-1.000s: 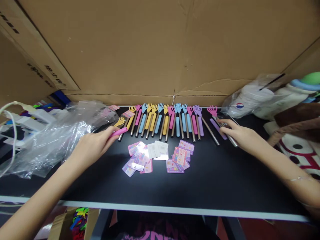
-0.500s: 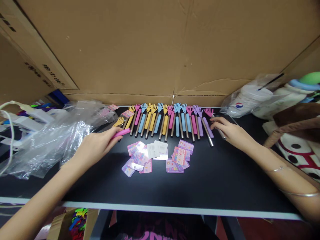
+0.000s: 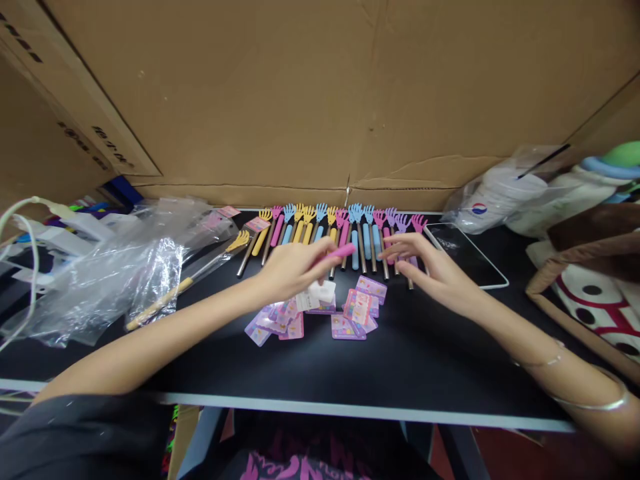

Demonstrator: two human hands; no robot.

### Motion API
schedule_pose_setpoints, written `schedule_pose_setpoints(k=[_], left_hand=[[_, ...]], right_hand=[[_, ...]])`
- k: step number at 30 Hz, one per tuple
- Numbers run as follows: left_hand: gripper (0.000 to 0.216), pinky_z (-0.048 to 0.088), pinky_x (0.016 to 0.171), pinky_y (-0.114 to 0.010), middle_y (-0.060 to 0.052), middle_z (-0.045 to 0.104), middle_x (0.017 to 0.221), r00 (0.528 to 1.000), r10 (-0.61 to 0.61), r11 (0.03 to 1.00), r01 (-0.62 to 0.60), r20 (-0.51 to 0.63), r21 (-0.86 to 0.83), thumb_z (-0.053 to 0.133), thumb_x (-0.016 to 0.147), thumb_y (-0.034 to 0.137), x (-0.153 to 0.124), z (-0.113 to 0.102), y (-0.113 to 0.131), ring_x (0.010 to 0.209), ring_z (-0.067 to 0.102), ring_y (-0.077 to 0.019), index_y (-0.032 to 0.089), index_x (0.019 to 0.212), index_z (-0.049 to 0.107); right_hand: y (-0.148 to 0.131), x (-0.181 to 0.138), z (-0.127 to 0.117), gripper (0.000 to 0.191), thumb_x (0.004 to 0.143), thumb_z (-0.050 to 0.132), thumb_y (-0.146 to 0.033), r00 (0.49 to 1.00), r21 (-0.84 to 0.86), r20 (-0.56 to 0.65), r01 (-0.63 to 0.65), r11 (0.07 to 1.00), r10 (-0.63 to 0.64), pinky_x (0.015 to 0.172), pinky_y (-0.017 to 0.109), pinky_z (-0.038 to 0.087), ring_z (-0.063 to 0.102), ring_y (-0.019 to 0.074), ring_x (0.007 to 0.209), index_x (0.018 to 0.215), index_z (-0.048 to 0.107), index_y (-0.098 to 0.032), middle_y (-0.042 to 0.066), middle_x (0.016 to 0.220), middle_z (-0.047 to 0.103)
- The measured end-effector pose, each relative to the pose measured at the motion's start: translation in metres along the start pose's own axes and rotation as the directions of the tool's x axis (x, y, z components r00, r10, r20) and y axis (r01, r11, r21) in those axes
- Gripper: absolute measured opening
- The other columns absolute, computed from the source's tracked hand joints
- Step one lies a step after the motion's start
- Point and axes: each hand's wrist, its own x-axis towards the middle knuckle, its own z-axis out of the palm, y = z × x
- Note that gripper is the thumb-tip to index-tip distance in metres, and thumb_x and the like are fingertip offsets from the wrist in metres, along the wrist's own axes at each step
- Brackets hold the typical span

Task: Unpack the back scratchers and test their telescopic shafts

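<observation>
My left hand (image 3: 295, 268) is over the middle of the black table, its thumb and fingers closed on a pink handle sleeve (image 3: 345, 251). To its right, my right hand (image 3: 434, 272) hovers with fingers apart and nothing visible in them, over the right end of a row of back scratchers. Their metal rods end in small claw-shaped heads, such as a blue claw (image 3: 355, 213) and a pink claw (image 3: 419, 221). Coloured sleeves, such as a blue sleeve (image 3: 355, 249), lie beside the rods. My hands hide parts of the row. Printed cards (image 3: 357, 305) lie in loose piles in front.
Clear plastic bags (image 3: 105, 273) cover the left side, one around a yellow back scratcher (image 3: 185, 285). On the right are a dark-screened tablet (image 3: 467, 257), a bagged cup (image 3: 500, 200) and a brown-handled bag (image 3: 595, 287). A cardboard wall (image 3: 250, 100) stands behind.
My left hand has carried the pink sleeve right, to the middle of the row. My right hand has left the rod at the right end and moved slightly left, its fingers now apart.
</observation>
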Motion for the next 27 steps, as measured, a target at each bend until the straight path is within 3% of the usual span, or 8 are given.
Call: schedule_pose_setpoints(k=[5, 8, 11, 13, 16, 20, 23, 27], left_hand=[[0.043, 0.035, 0.062, -0.022, 0.004, 0.069, 0.075, 0.990, 0.137, 0.972, -0.129, 0.027, -0.197, 0.028, 0.097, 0.053, 0.038, 0.026, 0.031, 0.071, 0.061, -0.0121, 0.022, 0.093, 0.057], [0.034, 0.035, 0.060, -0.023, 0.004, 0.072, 0.082, 0.987, 0.154, 0.974, -0.144, 0.046, -0.175, 0.036, 0.097, 0.049, 0.041, 0.019, 0.024, 0.068, 0.061, -0.0114, 0.024, 0.099, 0.060], [0.027, 0.036, 0.060, -0.023, 0.004, 0.072, 0.082, 0.994, 0.102, 0.995, -0.102, -0.039, 0.014, 0.039, 0.096, 0.041, 0.029, -0.001, -0.004, 0.069, 0.062, -0.0119, 0.025, 0.105, 0.059], [0.025, 0.035, 0.059, -0.023, 0.002, 0.071, 0.082, 0.990, 0.045, 0.974, -0.013, -0.135, 0.226, 0.040, 0.094, 0.038, 0.012, -0.018, -0.030, 0.076, 0.063, -0.0145, 0.024, 0.105, 0.058], [0.026, 0.035, 0.059, -0.025, -0.001, 0.069, 0.087, 0.971, -0.108, 0.893, 0.189, -0.213, 0.410, 0.040, 0.092, 0.041, -0.023, -0.044, -0.070, 0.087, 0.062, -0.0191, 0.024, 0.101, 0.059], [0.030, 0.028, 0.053, -0.025, -0.003, 0.064, 0.088, 0.906, -0.318, 0.701, 0.423, -0.280, 0.574, 0.043, 0.091, 0.047, -0.074, -0.069, -0.108, 0.081, 0.059, -0.0209, 0.026, 0.104, 0.059], [0.035, 0.029, 0.056, -0.026, -0.005, 0.062, 0.090, 0.922, -0.313, 0.618, 0.378, -0.226, 0.689, 0.036, 0.094, 0.048, -0.102, -0.075, -0.127, 0.091, 0.054, -0.0245, 0.025, 0.112, 0.055], [0.035, 0.034, 0.071, -0.032, -0.004, 0.059, 0.108, 0.951, -0.242, 0.603, 0.304, -0.194, 0.737, 0.032, 0.096, 0.048, -0.118, -0.077, -0.150, 0.106, 0.046, -0.0276, 0.025, 0.111, 0.054]], right_hand=[[-0.030, 0.009, 0.019, 0.026, 0.089, 0.050, -0.048, 0.986, 0.199, -0.139, -0.062, 0.978, 0.091, 0.066, 0.028, 0.050, 0.062, 0.0153, 0.074, 0.095, 0.053, -0.022, 0.003, 0.084, 0.063], [-0.015, 0.009, -0.004, 0.023, 0.089, 0.049, -0.046, 0.961, 0.222, -0.212, -0.128, 0.967, 0.176, 0.065, 0.029, 0.050, 0.062, 0.0150, 0.068, 0.094, 0.050, -0.024, 0.001, 0.077, 0.060], [0.011, 0.005, -0.043, 0.014, 0.091, 0.042, -0.038, 0.918, 0.199, -0.272, -0.240, 0.950, 0.288, 0.066, 0.031, 0.051, 0.062, 0.0148, 0.061, 0.096, 0.043, -0.025, -0.001, 0.071, 0.058], [0.032, 0.003, -0.068, 0.012, 0.088, 0.043, -0.031, 0.911, 0.062, -0.230, -0.336, 0.940, 0.341, 0.058, 0.029, 0.048, 0.057, 0.0145, 0.053, 0.097, 0.038, -0.024, -0.004, 0.060, 0.053], [0.064, 0.004, -0.089, 0.014, 0.083, 0.045, -0.030, 0.893, -0.202, -0.046, -0.448, 0.871, 0.448, 0.047, 0.026, 0.039, 0.046, 0.0127, 0.042, 0.094, 0.040, -0.023, -0.005, 0.054, 0.048], [0.090, 0.011, -0.085, 0.022, 0.081, 0.050, -0.041, 0.865, -0.524, 0.054, -0.401, 0.751, 0.500, 0.062, 0.030, 0.043, 0.058, 0.0172, 0.062, 0.089, 0.046, -0.021, 0.006, 0.072, 0.062], [0.087, 0.019, -0.074, 0.041, 0.084, 0.046, -0.057, 0.846, -0.650, 0.005, -0.402, 0.645, 0.532, 0.064, 0.031, 0.041, 0.062, 0.0213, 0.070, 0.099, 0.048, -0.020, 0.008, 0.080, 0.066], [0.065, 0.025, -0.064, 0.044, 0.088, 0.040, -0.058, 0.855, -0.741, -0.073, -0.391, 0.545, 0.514, 0.058, 0.029, 0.035, 0.062, 0.0221, 0.071, 0.113, 0.045, -0.021, 0.007, 0.083, 0.067]])
